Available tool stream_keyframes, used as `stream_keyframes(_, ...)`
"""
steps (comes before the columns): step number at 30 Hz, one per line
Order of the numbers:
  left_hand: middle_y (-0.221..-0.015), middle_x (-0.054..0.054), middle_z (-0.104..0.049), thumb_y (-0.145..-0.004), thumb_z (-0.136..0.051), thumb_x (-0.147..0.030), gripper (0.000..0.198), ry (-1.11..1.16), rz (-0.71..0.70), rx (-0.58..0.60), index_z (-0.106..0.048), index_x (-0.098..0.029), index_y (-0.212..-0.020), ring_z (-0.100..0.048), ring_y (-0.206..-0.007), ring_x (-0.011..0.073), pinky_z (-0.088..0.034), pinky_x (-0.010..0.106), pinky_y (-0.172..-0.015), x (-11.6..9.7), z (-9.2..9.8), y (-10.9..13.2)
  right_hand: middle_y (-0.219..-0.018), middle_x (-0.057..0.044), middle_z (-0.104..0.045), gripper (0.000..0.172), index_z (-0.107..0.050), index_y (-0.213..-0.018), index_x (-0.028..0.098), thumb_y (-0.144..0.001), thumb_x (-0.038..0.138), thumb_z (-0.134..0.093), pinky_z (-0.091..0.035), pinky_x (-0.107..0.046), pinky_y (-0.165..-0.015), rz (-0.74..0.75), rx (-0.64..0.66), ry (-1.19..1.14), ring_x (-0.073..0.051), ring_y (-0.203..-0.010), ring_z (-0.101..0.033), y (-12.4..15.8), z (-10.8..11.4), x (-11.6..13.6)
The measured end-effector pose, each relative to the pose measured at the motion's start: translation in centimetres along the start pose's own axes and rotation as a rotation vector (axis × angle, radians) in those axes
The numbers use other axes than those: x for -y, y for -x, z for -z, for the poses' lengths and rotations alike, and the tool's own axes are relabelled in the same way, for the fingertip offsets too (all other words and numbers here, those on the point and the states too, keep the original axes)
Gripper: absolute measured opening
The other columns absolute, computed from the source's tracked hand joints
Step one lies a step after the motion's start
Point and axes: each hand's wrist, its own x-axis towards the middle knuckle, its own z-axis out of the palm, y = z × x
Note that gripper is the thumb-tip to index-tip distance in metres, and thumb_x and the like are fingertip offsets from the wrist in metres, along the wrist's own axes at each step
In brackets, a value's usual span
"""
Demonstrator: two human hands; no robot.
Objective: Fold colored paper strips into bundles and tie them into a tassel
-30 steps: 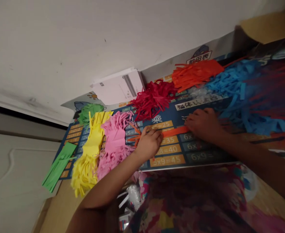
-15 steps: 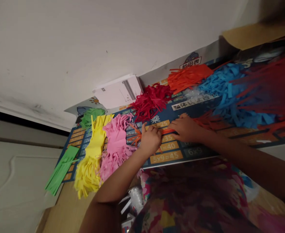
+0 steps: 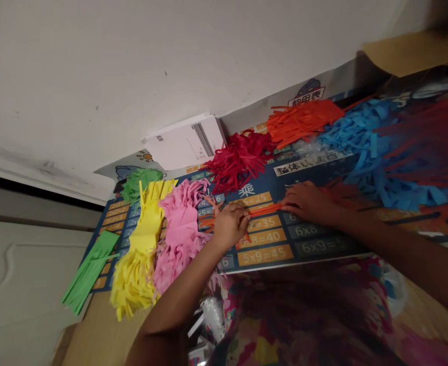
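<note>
A fringed orange paper tassel (image 3: 266,209) is stretched over the printed blue mat (image 3: 265,175), its middle drawn into a thin twisted strand. My left hand (image 3: 231,224) is closed around its left part, and loose orange strips stick out past the fingers. With fingers pinched, my right hand (image 3: 305,204) grips the strand from the other side. More orange fringe spreads to the right behind that hand, partly hidden by it. Closest to my left hand lies a pink fringed paper (image 3: 181,226). A dark red bundle of strips (image 3: 242,157) sits just beyond both hands.
Yellow fringed paper (image 3: 145,229), a green fringed piece (image 3: 92,272) and a green bundle (image 3: 142,184) lie left. White cards (image 3: 187,142) lean by the wall. Orange fringe (image 3: 303,121) and blue fringe (image 3: 376,147) lie at right, with blurred red strips (image 3: 433,147) near the camera.
My hands have moved apart, the right one shifting rightward, and a longer stretch of twisted orange strand shows between them. The view has shifted slightly.
</note>
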Motion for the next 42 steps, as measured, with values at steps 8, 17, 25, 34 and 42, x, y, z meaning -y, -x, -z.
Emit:
stream_keyframes(8,-0.091,0.006,-0.073,-0.092,-0.058,-0.028,0.016,-0.163,0.01,0.057,-0.068,-0.02,-0.083,-0.063,-0.093,0.0267,-0.038,0.047,-0.089,-0.3,0.2,-1.0,-0.092,-0.004,-0.07,0.025,-0.072,-0.082,0.022,-0.094,0.035,-0.054,-0.03,-0.035,-0.075,-0.165,0.119,-0.124,-0.022,-0.089,-0.061,-1.7,0.5,0.1)
stream_keyframes(17,-0.086,0.004,-0.071,-0.09,-0.062,-0.027,0.014,-0.162,0.031,0.121,-0.065,-0.021,-0.078,-0.062,-0.09,0.0243,-0.038,0.043,-0.084,-0.3,0.5,-1.8,-0.086,-0.003,-0.068,0.019,-0.068,-0.075,0.021,-0.088,0.032,-0.059,-0.028,-0.033,-0.072,-0.258,0.142,-0.108,-0.02,-0.083,-0.061,-2.3,0.1,-0.3)
stream_keyframes(25,-0.098,0.001,-0.073,-0.097,-0.059,-0.024,0.014,-0.368,-0.367,-0.004,-0.07,-0.027,-0.106,-0.056,-0.104,0.0228,-0.029,0.049,-0.104,-1.1,0.0,-1.0,-0.093,-0.005,-0.071,0.011,-0.071,-0.09,0.021,-0.092,0.018,-0.06,-0.026,-0.039,-0.08,0.109,-0.068,0.279,-0.023,-0.092,-0.053,-1.5,0.0,4.1)
stream_keyframes(34,-0.091,0.004,-0.074,-0.094,-0.058,-0.025,0.015,-0.318,-0.36,0.015,-0.073,-0.021,-0.093,-0.056,-0.098,0.0246,-0.029,0.053,-0.101,-1.5,0.6,-1.4,-0.094,-0.005,-0.072,0.009,-0.073,-0.09,0.022,-0.09,0.023,-0.063,-0.024,-0.041,-0.078,0.172,-0.046,0.35,-0.025,-0.093,-0.05,-0.1,1.5,2.4)
stream_keyframes(42,-0.083,0.009,-0.071,-0.084,-0.064,-0.028,0.014,-0.375,-0.295,0.021,-0.071,-0.016,-0.081,-0.056,-0.095,0.0279,-0.03,0.057,-0.101,-2.6,0.4,-2.5,-0.081,-0.005,-0.071,0.02,-0.07,-0.075,0.019,-0.092,0.02,-0.058,-0.022,-0.038,-0.075,0.292,-0.028,0.31,-0.02,-0.082,-0.051,-3.7,-0.3,2.9)
